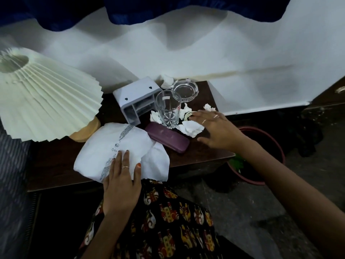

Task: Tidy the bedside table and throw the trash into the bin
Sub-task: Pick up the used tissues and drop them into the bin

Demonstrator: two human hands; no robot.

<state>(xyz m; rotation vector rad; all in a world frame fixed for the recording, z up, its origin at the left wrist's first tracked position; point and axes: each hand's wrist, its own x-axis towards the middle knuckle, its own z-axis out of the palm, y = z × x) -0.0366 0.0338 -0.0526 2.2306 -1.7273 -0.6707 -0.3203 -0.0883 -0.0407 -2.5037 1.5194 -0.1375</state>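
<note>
Half the coiled band (187, 116) hides behind the right hand (218, 130).

Lampshade (43, 94) cut by left edge, hiding lamp base (87, 131); print on white bag (119, 146) unreadable; bin (261, 156) partly behind forearm.

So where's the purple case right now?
In the head view, the purple case lies mid-table, just in front of the drinking glass, between the white bag and the right hand.
</note>
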